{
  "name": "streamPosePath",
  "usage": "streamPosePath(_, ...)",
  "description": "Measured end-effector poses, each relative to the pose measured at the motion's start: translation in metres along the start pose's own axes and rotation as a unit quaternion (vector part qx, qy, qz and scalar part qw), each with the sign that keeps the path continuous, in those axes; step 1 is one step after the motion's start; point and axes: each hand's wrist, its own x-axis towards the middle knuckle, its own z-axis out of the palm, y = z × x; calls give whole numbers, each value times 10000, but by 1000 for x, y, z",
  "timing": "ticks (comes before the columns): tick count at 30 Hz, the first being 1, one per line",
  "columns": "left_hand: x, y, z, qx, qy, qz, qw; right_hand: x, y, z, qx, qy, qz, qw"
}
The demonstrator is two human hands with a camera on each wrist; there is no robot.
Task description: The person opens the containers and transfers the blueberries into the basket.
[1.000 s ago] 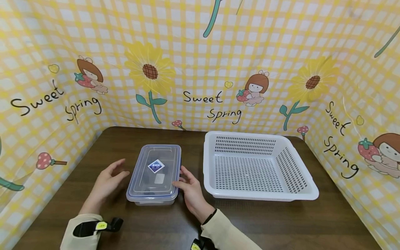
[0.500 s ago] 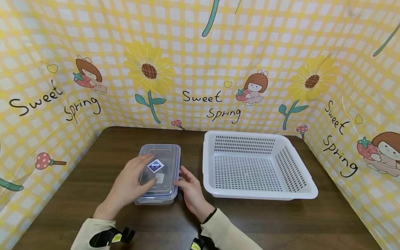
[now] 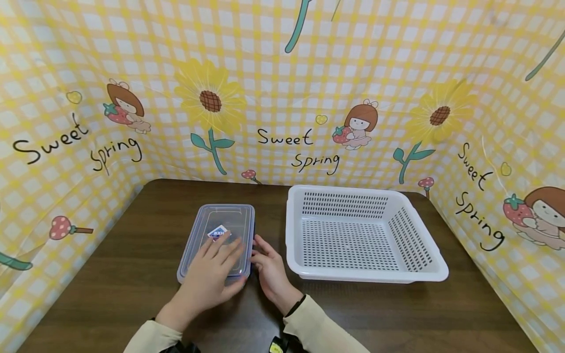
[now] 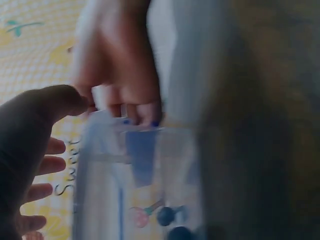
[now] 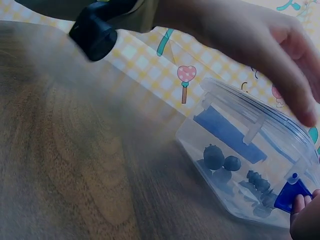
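A clear plastic food box [image 3: 234,215] with a clear lid and a blue-edged rim stands on the brown table. My left hand [image 3: 212,277] lies over the near part of the lid, fingers extended and spread, partly covering the blue-and-white sticker [image 3: 216,230]. At the box's right side, my right hand [image 3: 275,279] has its fingertips against the edge. The right wrist view shows its fingers [image 5: 302,207] touching a blue latch [image 5: 290,194] that angles away from the box wall. Inside sit several dark round objects [image 5: 214,157]; their kind is unclear.
A white perforated plastic basket [image 3: 293,267] stands to the right of the box. The brown wooden table [image 3: 397,318] is enclosed behind and on both sides by a yellow-checked cloth [image 3: 273,88].
My left hand has moved from beside the box's left edge rightward over the lid, then down toward its near end. My right hand stays at the right edge with little movement.
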Motion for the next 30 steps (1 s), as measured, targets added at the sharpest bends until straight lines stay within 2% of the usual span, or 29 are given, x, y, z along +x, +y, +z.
streamPosePath(5,-6,5,7,162,73,317,9993,0,1,0,-6,1,-21,10000)
streamPosePath(9,-6,7,7,198,55,460,9987,1,2,-1,-13,-15,-46,10000)
streamPosePath(14,-4,10,4,517,-26,567,9970,1,1,-2,-32,-1,-70,10000)
streamPosePath(20,0,13,1,635,-223,545,9962,2,2,-2,-46,-25,-110,9999)
streamPosePath(24,0,13,0,505,-315,485,9970,2,2,-2,-23,-18,-90,10000)
streamPosePath(30,-1,12,-1,290,-277,317,9987,-1,1,0,-17,-1,-124,9999)
